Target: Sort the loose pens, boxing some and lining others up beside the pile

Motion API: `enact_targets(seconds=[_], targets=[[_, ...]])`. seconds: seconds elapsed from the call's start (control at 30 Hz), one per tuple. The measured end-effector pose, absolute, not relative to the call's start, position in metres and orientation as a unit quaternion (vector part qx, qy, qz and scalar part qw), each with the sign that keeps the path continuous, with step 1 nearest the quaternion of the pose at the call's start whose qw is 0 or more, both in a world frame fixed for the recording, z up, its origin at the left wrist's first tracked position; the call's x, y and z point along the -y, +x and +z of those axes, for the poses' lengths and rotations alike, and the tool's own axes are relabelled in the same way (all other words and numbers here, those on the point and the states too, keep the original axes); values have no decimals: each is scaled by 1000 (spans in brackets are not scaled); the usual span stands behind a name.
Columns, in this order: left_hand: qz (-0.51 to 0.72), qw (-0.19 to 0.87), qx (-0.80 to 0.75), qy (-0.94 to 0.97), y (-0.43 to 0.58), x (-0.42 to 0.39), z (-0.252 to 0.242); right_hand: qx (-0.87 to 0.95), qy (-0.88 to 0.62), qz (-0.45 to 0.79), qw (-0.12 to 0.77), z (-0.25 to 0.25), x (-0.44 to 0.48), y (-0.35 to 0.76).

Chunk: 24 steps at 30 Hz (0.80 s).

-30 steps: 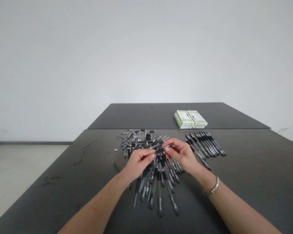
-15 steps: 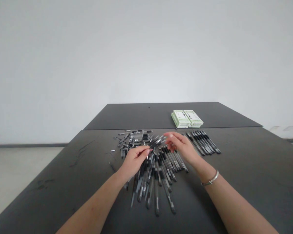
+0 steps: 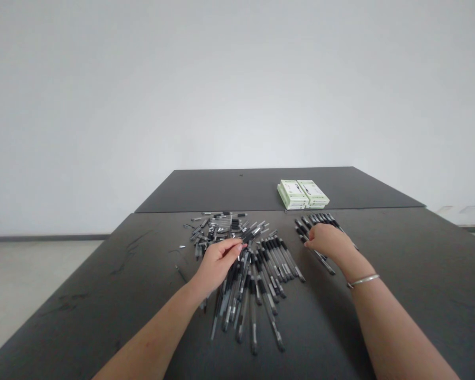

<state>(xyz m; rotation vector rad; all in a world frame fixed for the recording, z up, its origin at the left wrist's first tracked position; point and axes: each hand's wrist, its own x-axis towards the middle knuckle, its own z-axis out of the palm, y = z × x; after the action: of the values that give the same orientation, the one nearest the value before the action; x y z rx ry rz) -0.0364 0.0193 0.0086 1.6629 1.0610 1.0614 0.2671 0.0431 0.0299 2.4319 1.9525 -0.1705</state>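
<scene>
Left hand low over a fanned heap of black pens, thumb and fingertips pinched together at the heap's upper ends, hold on a pen impossible to tell. Right hand curved palm-down on a tidy row of black pens, grip unclear. Loose pen parts just behind; two green-and-white boxes on the far dark tabletop.

The left hand curls its fingers just above a fan of black pens; the right hand rests on a neat row of pens, with 2 green boxes just beyond its fingers.
</scene>
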Motion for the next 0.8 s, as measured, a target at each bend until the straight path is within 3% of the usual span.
enact_targets(seconds=[0.37, 0.43, 0.6, 0.8], targets=[[434, 432, -431, 664, -35, -18, 12, -673, 732, -103, -9, 35, -40, 253], [437, 439, -428, 658, -35, -18, 12, -700, 688, -181, -62, 41, -37, 246], [425, 474, -425, 643, -37, -19, 9, -647, 492, -526, -250, 42, -29, 219], [445, 550, -367, 604, -35, -20, 8, -613, 401, -616, -291, 35, -24, 192]])
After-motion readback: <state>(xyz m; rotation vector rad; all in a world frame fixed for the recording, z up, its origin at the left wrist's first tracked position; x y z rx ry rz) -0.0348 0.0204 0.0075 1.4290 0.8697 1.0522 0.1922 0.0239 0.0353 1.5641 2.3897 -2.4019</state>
